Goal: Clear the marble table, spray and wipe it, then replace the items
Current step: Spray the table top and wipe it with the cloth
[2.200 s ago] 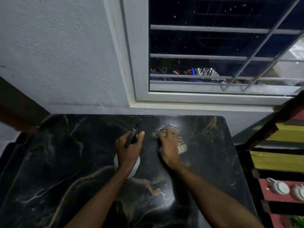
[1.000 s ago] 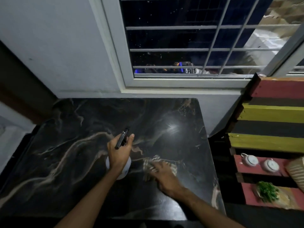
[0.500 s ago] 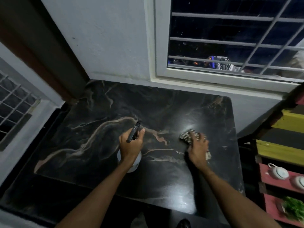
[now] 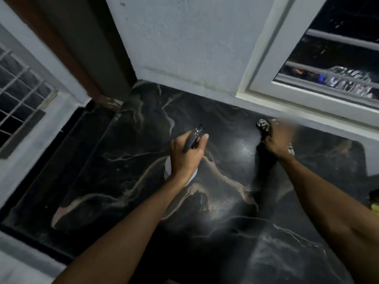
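Note:
The black marble table [image 4: 127,177] with pale veins fills the lower view and stands against the wall. My left hand [image 4: 185,156] grips a spray bottle [image 4: 193,137] by its dark trigger head, and the white body shows below my wrist, over the table's middle. My right hand [image 4: 277,140] presses a striped cloth [image 4: 263,125] onto the far right part of the table, close to the wall under the window. The right hand is blurred.
A white wall and a barred window frame [image 4: 266,64] border the far edge. A brown door frame [image 4: 67,54] and a second grilled window [image 4: 18,83] are on the left. A yellow object [image 4: 375,208] peeks in at the right edge.
My right hand has swept the cloth away from me, from the table's right middle to its far edge by the window. The left hand keeps the spray bottle over the middle. My view turned left.

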